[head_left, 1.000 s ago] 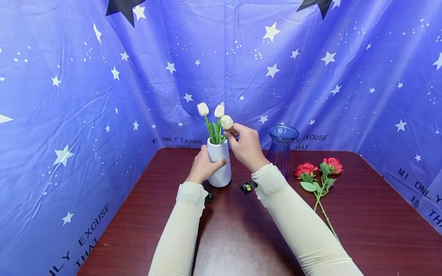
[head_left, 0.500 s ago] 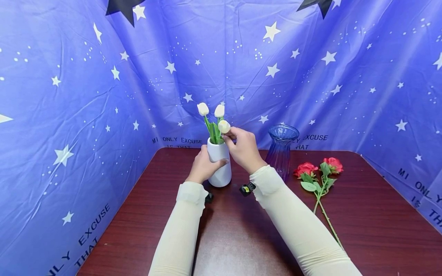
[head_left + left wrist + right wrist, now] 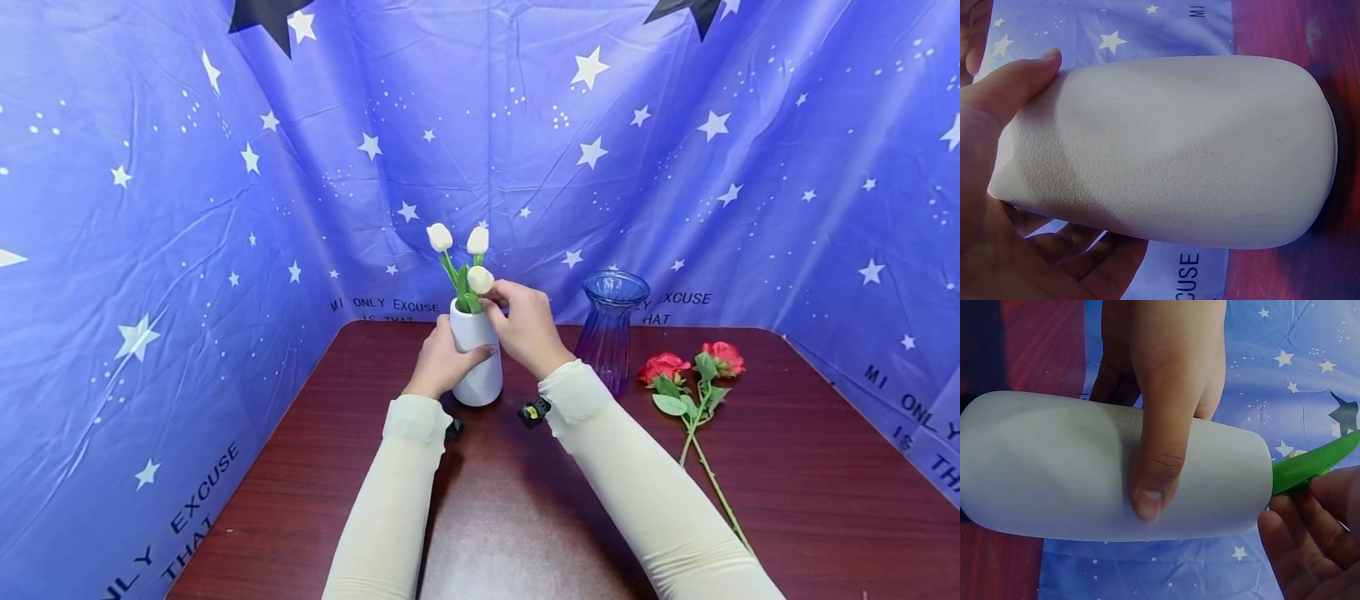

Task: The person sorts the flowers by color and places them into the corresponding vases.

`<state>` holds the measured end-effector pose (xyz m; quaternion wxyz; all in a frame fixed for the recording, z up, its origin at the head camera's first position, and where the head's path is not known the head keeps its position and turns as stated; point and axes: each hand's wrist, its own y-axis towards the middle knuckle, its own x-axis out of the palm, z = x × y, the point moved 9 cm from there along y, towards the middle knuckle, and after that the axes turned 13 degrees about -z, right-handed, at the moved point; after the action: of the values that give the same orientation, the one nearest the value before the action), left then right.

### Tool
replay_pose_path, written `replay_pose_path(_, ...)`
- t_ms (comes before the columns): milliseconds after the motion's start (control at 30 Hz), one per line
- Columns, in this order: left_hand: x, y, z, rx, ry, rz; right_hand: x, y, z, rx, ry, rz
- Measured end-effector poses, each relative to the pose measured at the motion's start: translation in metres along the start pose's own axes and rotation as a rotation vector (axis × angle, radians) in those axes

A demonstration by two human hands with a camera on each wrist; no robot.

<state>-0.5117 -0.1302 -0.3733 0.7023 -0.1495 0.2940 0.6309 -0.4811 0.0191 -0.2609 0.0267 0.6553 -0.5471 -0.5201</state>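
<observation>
A white vase [image 3: 480,379] stands upright on the table, and my left hand [image 3: 438,360] grips its upper part, thumb across the front. In the left wrist view the fingers curl behind the vase [image 3: 1197,150]. Two white tulips [image 3: 439,237] rise from its mouth with green leaves. A third white tulip [image 3: 480,280] sits lower, at the right of the opening. My right hand [image 3: 531,325] pinches that tulip below its bloom. In the right wrist view, fingertips of the right hand [image 3: 1307,540] touch the green leaf and stem [image 3: 1304,470] at the vase's rim. The stem ends inside are hidden.
A blue-purple glass vase [image 3: 609,325] stands right of my right hand. Two red roses [image 3: 663,367] with crossed stems lie on the dark red table [image 3: 300,500] farther right, beside my right sleeve [image 3: 637,467]. A blue star-printed curtain [image 3: 480,125] surrounds the table's back and sides.
My right hand has moved down and left with the third tulip, its bloom now lower and nearer the vase's mouth. The left hand and white vase have stayed in place.
</observation>
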Motion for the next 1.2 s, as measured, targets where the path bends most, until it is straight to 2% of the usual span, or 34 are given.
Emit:
replay_pose_path(900, -0.001, 0.0, 0.001, 0.013, -0.006, 0.001, -0.001, -0.011, -0.003, 0.001, -0.041, -0.024)
replay_pose_path(1200, 0.0, 0.0, -0.001, -0.01, -0.017, -0.011, -0.007, -0.016, -0.006, 0.003, -0.03, -0.041)
